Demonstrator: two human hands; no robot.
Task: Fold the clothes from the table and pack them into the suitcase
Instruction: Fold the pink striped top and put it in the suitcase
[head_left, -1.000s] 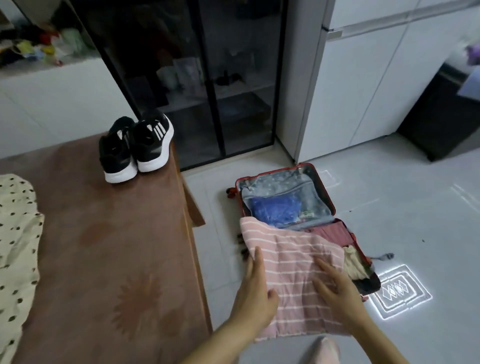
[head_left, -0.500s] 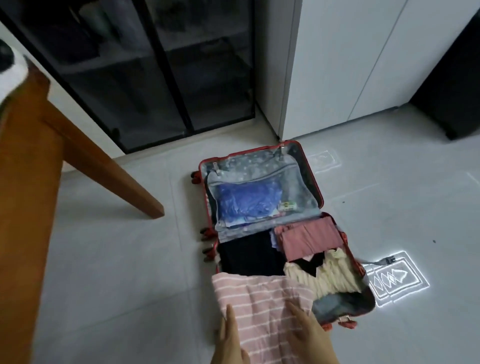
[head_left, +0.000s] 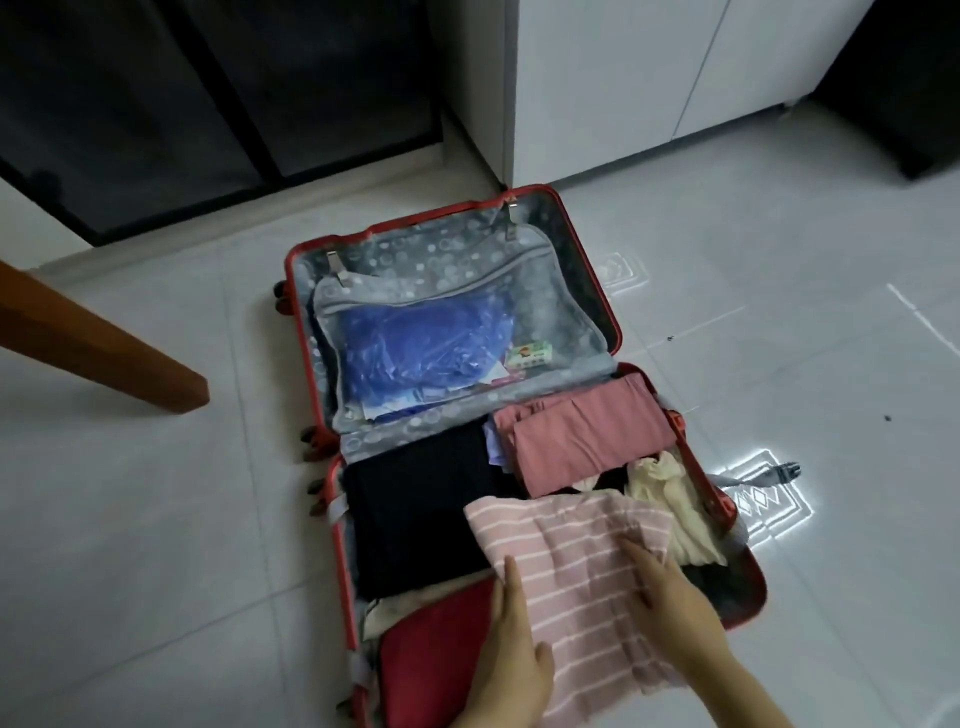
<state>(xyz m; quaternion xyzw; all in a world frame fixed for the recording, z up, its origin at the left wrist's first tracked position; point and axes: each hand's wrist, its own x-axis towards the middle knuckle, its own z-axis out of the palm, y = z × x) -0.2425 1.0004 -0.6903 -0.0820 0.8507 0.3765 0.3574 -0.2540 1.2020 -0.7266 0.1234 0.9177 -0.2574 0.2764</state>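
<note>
Open red suitcase (head_left: 616, 332) on the floor (head_left: 156, 519). My folded pink striped garment (head_left: 582, 561) lies in its near half, toward the right edge, partly over black clothes (head_left: 415, 519). My left hand (head_left: 511, 660) and right hand (head_left: 670, 597) rest flat on it, fingers straight and wide, gripping nothing.

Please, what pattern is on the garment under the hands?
The garment is pink with white stripes; head view.
</note>
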